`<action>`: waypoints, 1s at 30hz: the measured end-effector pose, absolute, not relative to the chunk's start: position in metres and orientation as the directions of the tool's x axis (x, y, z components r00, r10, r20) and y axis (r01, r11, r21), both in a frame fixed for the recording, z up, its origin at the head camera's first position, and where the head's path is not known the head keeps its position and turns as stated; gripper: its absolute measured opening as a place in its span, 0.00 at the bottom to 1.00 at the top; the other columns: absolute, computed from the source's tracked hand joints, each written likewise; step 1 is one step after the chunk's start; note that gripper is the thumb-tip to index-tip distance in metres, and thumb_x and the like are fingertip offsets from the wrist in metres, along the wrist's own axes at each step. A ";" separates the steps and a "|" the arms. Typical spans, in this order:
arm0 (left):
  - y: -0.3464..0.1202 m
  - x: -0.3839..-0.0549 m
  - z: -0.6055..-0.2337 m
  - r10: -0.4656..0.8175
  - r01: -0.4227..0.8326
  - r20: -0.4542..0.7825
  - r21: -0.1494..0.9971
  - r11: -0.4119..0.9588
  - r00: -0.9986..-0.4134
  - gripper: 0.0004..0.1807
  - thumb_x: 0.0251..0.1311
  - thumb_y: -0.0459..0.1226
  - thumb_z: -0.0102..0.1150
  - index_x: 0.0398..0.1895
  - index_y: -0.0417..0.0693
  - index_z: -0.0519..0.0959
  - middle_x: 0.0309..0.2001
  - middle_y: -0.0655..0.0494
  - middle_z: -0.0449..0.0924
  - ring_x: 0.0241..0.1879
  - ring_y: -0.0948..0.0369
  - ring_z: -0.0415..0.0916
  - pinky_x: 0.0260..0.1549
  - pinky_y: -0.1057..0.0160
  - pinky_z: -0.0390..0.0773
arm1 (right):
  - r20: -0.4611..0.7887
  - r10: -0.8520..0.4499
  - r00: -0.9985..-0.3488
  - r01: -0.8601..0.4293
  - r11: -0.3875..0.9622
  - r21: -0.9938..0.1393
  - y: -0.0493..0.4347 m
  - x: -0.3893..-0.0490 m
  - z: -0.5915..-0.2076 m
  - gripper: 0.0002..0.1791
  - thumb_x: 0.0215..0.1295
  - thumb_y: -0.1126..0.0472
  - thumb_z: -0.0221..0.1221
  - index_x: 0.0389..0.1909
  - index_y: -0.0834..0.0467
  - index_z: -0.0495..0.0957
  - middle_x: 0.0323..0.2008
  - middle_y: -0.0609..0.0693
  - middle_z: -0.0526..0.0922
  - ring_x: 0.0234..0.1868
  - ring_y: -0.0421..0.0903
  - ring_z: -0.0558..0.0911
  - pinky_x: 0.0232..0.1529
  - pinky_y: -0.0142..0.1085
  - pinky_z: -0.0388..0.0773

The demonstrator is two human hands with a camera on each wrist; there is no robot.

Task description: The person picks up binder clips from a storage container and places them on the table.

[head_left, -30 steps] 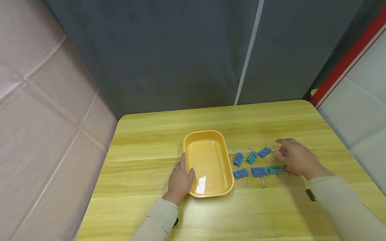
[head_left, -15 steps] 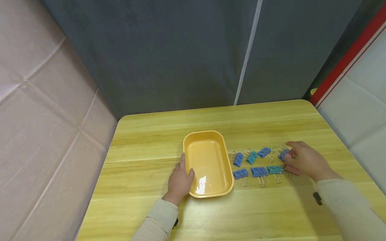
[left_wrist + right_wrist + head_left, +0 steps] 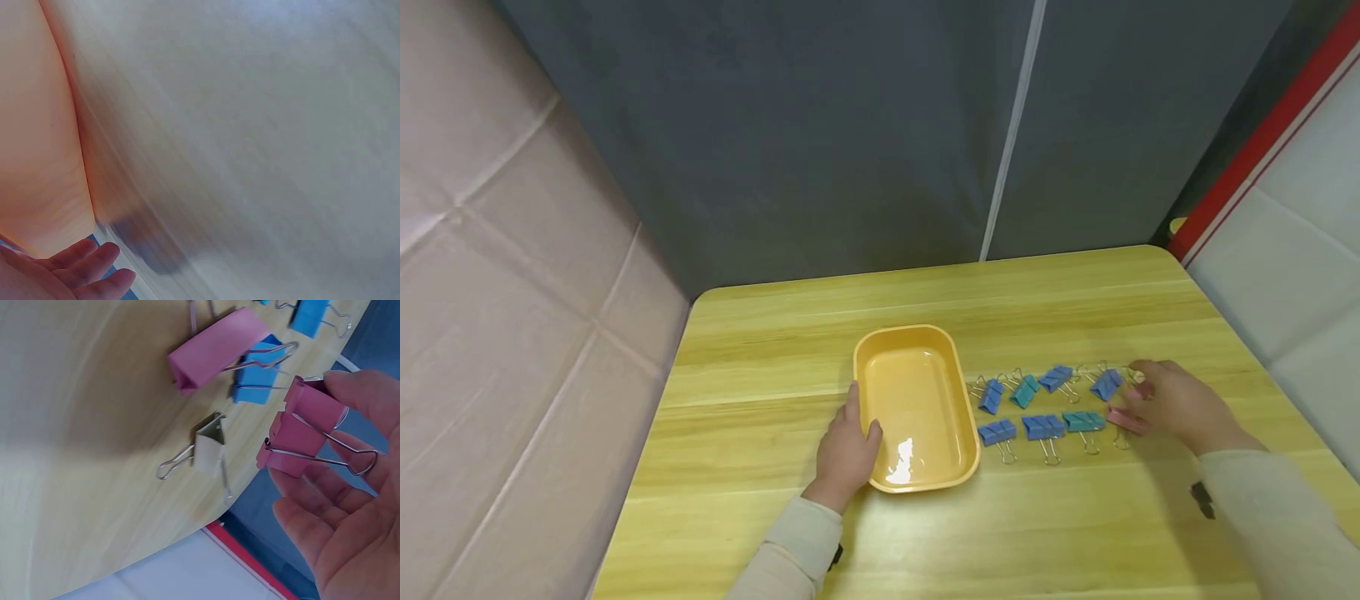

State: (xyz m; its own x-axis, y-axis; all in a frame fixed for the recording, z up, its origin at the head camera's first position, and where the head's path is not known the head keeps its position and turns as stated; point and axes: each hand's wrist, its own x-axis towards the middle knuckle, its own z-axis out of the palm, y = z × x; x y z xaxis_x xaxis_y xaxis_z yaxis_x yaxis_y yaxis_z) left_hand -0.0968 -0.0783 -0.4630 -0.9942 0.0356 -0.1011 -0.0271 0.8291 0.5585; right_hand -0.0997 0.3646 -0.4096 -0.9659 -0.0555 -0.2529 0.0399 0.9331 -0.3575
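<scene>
A yellow tray (image 3: pixel 916 408) lies on the table in the head view. My left hand (image 3: pixel 844 450) holds its left side, thumb over the rim and fingers along the outer wall. In the left wrist view, loosely bent fingers (image 3: pixel 94 272) show beside the tray's wall (image 3: pixel 44 125). My right hand (image 3: pixel 1180 407) pinches a pink binder clip (image 3: pixel 303 428) just above the right end of the clip rows. Below it in the right wrist view lie another pink clip (image 3: pixel 219 350), a blue clip (image 3: pixel 257 372) and a whitish clip (image 3: pixel 210 450); my hand covers the whitish one in the head view.
Two rows of blue, teal and pink binder clips, among them a blue clip (image 3: pixel 1042 427) and a teal clip (image 3: pixel 1025 392), run right from the tray. The wooden table (image 3: pixel 760 358) meets a dark panel (image 3: pixel 820 167) behind and light walls at both sides.
My right hand has moved right with the pink clip, uncovering a blue clip in the back row and the pink clip in the front row. The left hand and tray have stayed put.
</scene>
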 end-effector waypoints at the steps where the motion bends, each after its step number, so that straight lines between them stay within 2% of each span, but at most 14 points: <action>1: -0.078 -0.097 -0.463 0.036 -0.028 -0.102 0.559 0.829 -0.994 0.38 0.69 0.46 0.48 0.76 0.46 0.48 0.62 0.33 0.69 0.50 0.38 0.75 0.45 0.42 0.76 | -0.249 -0.055 -0.967 0.038 0.935 -0.353 0.367 -0.099 -0.411 0.32 0.64 0.56 0.57 0.61 0.76 0.64 0.44 0.69 0.77 0.44 0.64 0.77 0.45 0.62 0.72; 5: -0.078 -0.097 -0.463 0.037 -0.025 -0.100 0.561 0.827 -0.994 0.38 0.68 0.46 0.48 0.76 0.46 0.48 0.61 0.33 0.69 0.50 0.38 0.76 0.44 0.42 0.76 | -0.215 -0.067 -0.974 0.011 0.939 -0.343 0.374 -0.095 -0.416 0.30 0.63 0.58 0.57 0.59 0.75 0.66 0.43 0.70 0.77 0.46 0.67 0.77 0.45 0.62 0.73; 8: -0.078 -0.097 -0.463 0.039 -0.022 -0.096 0.561 0.827 -0.995 0.38 0.69 0.46 0.48 0.76 0.46 0.48 0.61 0.33 0.70 0.49 0.38 0.76 0.43 0.42 0.77 | -0.208 -0.081 -0.975 -0.003 0.936 -0.353 0.380 -0.093 -0.419 0.30 0.62 0.59 0.59 0.58 0.75 0.66 0.40 0.67 0.78 0.43 0.65 0.78 0.43 0.60 0.73; 16: -0.079 -0.097 -0.464 0.047 -0.014 -0.094 0.562 0.827 -0.994 0.38 0.69 0.47 0.47 0.76 0.46 0.47 0.61 0.33 0.70 0.48 0.38 0.76 0.42 0.42 0.77 | -0.266 -0.083 -0.960 0.019 0.934 -0.358 0.388 -0.090 -0.420 0.30 0.60 0.60 0.61 0.56 0.77 0.66 0.37 0.66 0.78 0.40 0.63 0.79 0.39 0.59 0.75; 23: -0.079 -0.097 -0.463 0.047 -0.013 -0.091 0.566 0.824 -0.995 0.37 0.68 0.47 0.47 0.76 0.46 0.48 0.61 0.33 0.70 0.48 0.38 0.76 0.42 0.42 0.77 | -0.264 -0.079 -0.961 0.014 0.942 -0.335 0.395 -0.091 -0.426 0.29 0.57 0.61 0.63 0.54 0.75 0.67 0.35 0.64 0.77 0.36 0.60 0.80 0.35 0.55 0.77; 30: -0.078 -0.097 -0.463 0.045 -0.008 -0.080 0.564 0.826 -0.996 0.37 0.68 0.46 0.48 0.76 0.45 0.49 0.60 0.33 0.71 0.46 0.39 0.77 0.40 0.43 0.78 | -0.274 -0.101 -0.956 -0.006 0.944 -0.329 0.399 -0.092 -0.427 0.29 0.57 0.60 0.61 0.54 0.76 0.67 0.35 0.64 0.81 0.35 0.60 0.81 0.36 0.57 0.77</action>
